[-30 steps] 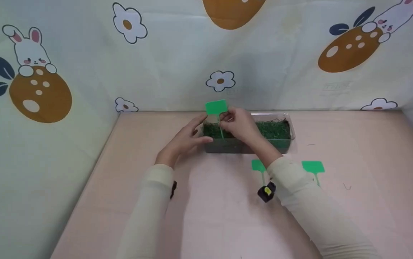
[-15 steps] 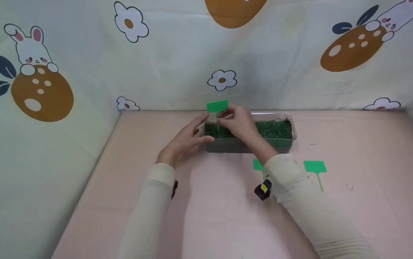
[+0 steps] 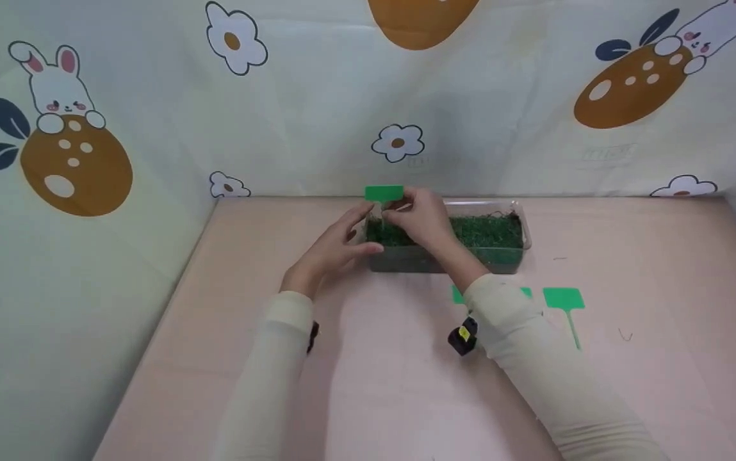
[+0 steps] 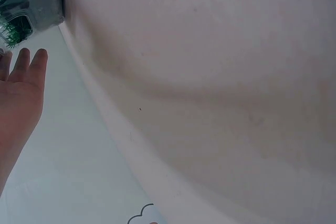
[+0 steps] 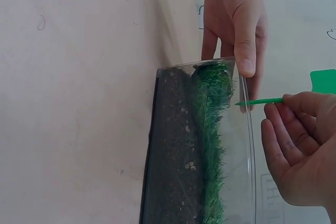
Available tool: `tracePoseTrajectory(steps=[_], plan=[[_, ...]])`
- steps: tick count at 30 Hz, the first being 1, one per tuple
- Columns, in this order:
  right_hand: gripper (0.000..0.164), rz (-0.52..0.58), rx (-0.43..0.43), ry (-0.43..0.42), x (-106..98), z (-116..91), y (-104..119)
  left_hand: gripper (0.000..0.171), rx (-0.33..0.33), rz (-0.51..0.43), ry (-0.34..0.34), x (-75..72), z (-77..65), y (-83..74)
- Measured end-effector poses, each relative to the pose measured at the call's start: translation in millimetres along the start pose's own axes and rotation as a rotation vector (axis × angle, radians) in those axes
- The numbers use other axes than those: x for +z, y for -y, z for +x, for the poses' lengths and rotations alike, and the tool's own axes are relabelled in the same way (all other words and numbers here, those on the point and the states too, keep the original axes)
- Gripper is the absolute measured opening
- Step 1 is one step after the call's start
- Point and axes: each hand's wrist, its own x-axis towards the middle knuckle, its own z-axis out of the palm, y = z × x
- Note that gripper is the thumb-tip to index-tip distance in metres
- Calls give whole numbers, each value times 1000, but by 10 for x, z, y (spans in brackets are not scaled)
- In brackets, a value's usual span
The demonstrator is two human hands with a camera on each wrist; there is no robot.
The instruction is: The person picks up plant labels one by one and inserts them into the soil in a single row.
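My right hand (image 3: 428,221) pinches the thin stem of a green plant label (image 3: 384,193) above the left part of a clear plastic planter box (image 3: 400,261). In the right wrist view the pointed tip of the label's stem (image 5: 262,100) stands just above the grass (image 5: 210,129), apart from it. Dark soil (image 5: 176,145) shows through the box wall. My left hand (image 3: 329,253) rests at the box's left end, its thumb on the rim and its fingers straight along the outside. The left wrist view catches only part of that hand (image 4: 23,93) beside the box corner.
A green label (image 3: 564,298) lies on the pink tabletop (image 3: 393,384) right of my right sleeve (image 3: 534,339). Two more labels are mostly hidden by the sleeve. Behind the box rises a patterned backdrop (image 3: 316,128). A few loose bits lie at the right.
The held label has shifted slightly left, and its flat head has tipped so that it looks lower and narrower. The right forearm has moved a little left. The left hand stays put.
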Motion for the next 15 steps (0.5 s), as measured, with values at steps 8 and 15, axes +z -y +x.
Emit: tracePoseTrajectory(steps=[8,15], plan=[[25,-43,15,-5,38,19,-45,84,-2,-5,-2,13,18,27],[22,-62,8,-17,65,75,-92,85,24,-4,2,-16,25,35]])
